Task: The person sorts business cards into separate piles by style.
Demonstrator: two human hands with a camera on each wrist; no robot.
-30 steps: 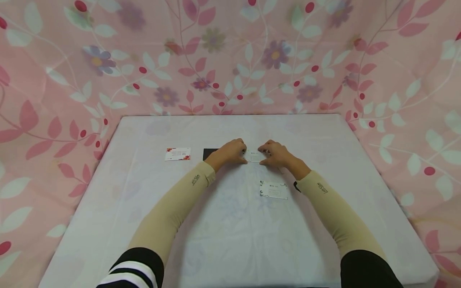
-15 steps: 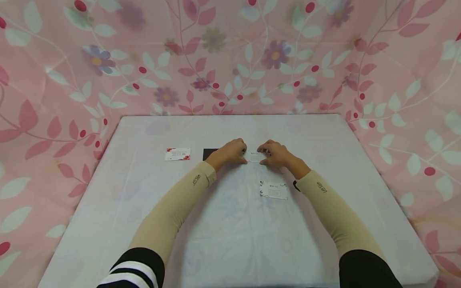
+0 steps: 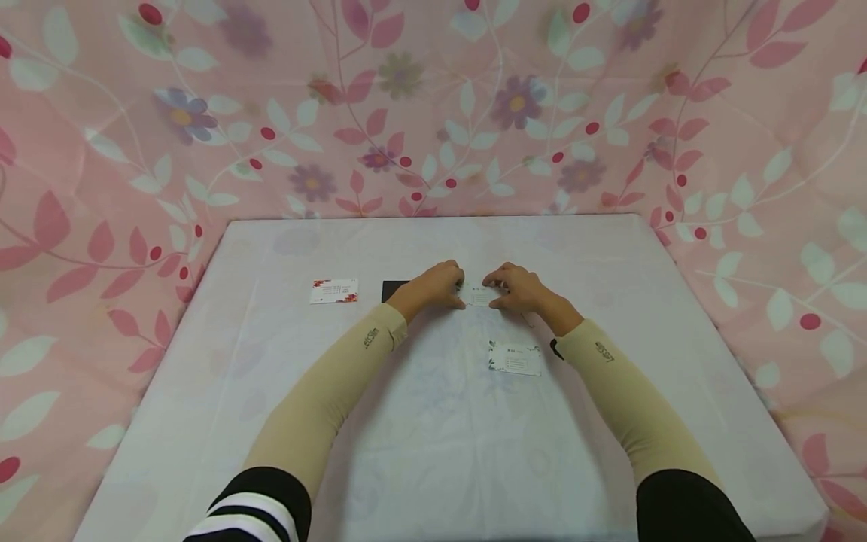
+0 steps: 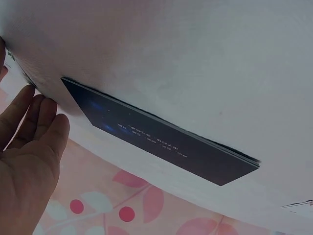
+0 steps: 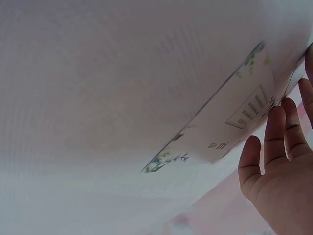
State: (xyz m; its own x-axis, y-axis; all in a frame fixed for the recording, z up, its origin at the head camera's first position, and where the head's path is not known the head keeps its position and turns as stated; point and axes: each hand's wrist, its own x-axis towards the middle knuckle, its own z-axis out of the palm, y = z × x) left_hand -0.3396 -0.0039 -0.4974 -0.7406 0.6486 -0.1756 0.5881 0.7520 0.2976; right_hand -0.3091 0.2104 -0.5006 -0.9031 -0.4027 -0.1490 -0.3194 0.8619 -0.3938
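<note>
A white business card (image 3: 477, 295) with small print lies flat on the table between my two hands. My left hand (image 3: 436, 286) holds its left end, fingers and thumb bent at the edge. Its right end is held the same way by my right hand (image 3: 518, 289). Both hands hide parts of this card. Beside my left hand sits a dark card stack (image 4: 156, 132), bluish with pale print in the left wrist view; in the head view the hand partly covers this dark stack (image 3: 394, 290). A white card with leafy corners (image 3: 515, 359) lies nearer, below my right hand.
Farther left lies a white card with red-orange corners (image 3: 334, 290). A white cloth (image 3: 433, 467) covers the table. Behind it and at both sides hangs a pink flowered curtain (image 3: 433, 113).
Almost nothing differs. Both hands stay at the card's ends, and the right forearm has shifted very slightly inward.
</note>
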